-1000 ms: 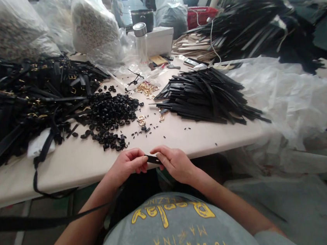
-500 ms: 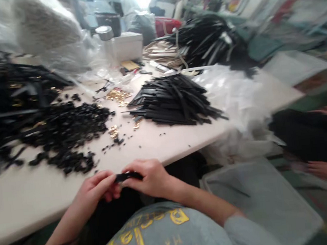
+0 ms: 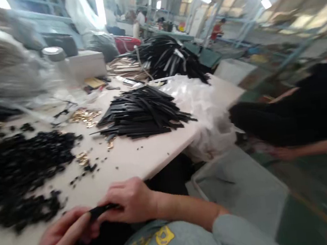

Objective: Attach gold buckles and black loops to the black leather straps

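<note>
Black strip [image 3: 96,212], blurred: long axis seemingly left-to-right.

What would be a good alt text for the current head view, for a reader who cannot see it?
A person's left hand and right hand hold a black strap at a pale table. On it lie small black pieces, small gold pieces and a pile of black strips. Another person's arm appears, blurred, at the right.
</note>
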`<state>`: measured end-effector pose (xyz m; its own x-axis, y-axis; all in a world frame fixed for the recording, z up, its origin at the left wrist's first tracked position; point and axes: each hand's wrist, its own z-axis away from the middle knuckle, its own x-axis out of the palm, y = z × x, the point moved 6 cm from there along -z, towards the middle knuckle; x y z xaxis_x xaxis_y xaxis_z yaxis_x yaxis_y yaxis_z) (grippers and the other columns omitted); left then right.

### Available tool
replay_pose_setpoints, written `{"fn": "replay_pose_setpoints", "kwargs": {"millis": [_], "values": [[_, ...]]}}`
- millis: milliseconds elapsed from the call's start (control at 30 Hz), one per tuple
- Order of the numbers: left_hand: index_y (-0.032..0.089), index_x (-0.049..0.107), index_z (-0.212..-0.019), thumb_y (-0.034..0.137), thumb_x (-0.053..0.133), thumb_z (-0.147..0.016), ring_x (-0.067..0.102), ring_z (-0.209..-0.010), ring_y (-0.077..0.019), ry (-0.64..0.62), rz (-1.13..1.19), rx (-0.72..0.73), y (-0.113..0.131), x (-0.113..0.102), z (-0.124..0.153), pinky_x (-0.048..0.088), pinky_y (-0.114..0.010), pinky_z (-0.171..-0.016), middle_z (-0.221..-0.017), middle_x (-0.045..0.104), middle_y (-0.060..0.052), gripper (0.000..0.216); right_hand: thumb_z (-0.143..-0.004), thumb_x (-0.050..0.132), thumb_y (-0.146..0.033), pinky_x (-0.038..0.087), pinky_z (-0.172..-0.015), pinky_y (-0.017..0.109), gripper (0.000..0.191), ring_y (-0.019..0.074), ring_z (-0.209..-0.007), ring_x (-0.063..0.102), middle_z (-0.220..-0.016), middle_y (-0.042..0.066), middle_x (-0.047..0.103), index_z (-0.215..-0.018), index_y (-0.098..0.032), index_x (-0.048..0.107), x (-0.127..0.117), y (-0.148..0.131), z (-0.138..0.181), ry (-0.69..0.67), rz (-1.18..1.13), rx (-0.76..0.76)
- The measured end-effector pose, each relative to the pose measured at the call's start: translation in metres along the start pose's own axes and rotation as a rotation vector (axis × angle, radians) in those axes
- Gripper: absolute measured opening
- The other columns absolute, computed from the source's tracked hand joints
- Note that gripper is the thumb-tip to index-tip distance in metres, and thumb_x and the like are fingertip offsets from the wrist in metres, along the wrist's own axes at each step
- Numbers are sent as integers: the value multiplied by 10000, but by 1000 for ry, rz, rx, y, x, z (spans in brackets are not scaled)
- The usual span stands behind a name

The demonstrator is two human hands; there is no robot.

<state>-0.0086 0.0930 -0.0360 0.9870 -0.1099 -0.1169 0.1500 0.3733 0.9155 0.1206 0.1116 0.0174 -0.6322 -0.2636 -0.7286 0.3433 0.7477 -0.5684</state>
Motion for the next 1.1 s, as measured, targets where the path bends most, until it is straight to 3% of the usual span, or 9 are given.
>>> {"fn": "replay_pose_setpoints", "kwargs": {"millis": [100, 267, 333, 433, 533, 667, 800, 967, 1100], "values": [[205, 666, -680, 630, 679, -735, 581, -534, -169, -16, 62, -10, 9, -14, 26, 471, -290, -535, -583, 657, -39, 429, -947, 592, -374, 439, -567, 225, 232, 119, -599, 601, -697, 12, 653, -830, -182, 651, -13, 2, 2, 133, -67, -16], [165, 677, -719, 563, 676, -786, 592, -574, -145, -69, 32, 24, 21, -26, 21, 466, -254, -572, -643, 691, -51, 403, -947, 558, -227, 370, -545, 237, 166, 116, -567, 526, -652, -2, 584, -805, -185, 632, -14, 9, 4, 120, -128, -58], [167, 693, -732, 518, 679, -793, 595, -593, -148, 51, -67, 71, 27, -52, 15, 467, -255, -590, -650, 690, -45, 356, -947, 547, -205, 373, -557, 236, 160, 117, -577, 528, -662, -2, 585, -811, -185, 630, -15, 12, 5, 108, -120, -53], [182, 705, -773, 486, 685, -774, 591, -604, -160, 368, -253, 177, 40, -108, 4, 461, -266, -596, -657, 681, -27, 305, -950, 553, -211, 385, -575, 231, 161, 116, -592, 543, -671, -2, 588, -810, -185, 628, -15, 22, 6, 109, -99, -15], [209, 729, -837, 421, 646, -798, 622, -703, -188, 567, -609, 299, 59, -142, -13, 471, -295, -683, -769, 706, -32, 231, -946, 565, -221, 389, -577, 229, 172, 116, -592, 552, -671, -2, 594, -788, -187, 623, -12, 34, 8, 116, -79, 23], [239, 751, -837, 319, 628, -806, 649, -823, -229, 508, -1088, 375, 75, -136, -46, 466, -330, -781, -908, 714, -55, 150, -941, 575, -229, 397, -593, 231, 177, 123, -611, 569, -682, 2, 614, -775, -187, 619, -6, 43, 10, 116, -49, 56], [235, 734, -769, 264, 614, -805, 647, -826, -241, 443, -1304, 339, 75, -125, -68, 458, -327, -742, -879, 690, -68, 128, -934, 590, -224, 406, -613, 230, 153, 127, -633, 580, -697, 5, 623, -791, -184, 627, -4, 46, 12, 117, -58, 78], [222, 694, -711, 277, 612, -805, 631, -811, -232, 562, -1106, 385, 78, -130, -61, 456, -335, -757, -833, 670, -67, 137, -911, 616, -211, 414, -618, 230, 119, 130, -641, 587, -712, 8, 636, -798, -184, 642, -6, 49, 12, 124, -108, 111], [199, 661, -761, 403, 693, -754, 632, -715, -181, 580, -447, 312, 63, -126, -44, 489, -293, -679, -742, 650, -24, 206, -901, 624, -200, 416, -611, 220, 115, 121, -624, 580, -701, 1, 631, -788, -184, 637, -13, 49, 6, 169, -161, 148]]}}
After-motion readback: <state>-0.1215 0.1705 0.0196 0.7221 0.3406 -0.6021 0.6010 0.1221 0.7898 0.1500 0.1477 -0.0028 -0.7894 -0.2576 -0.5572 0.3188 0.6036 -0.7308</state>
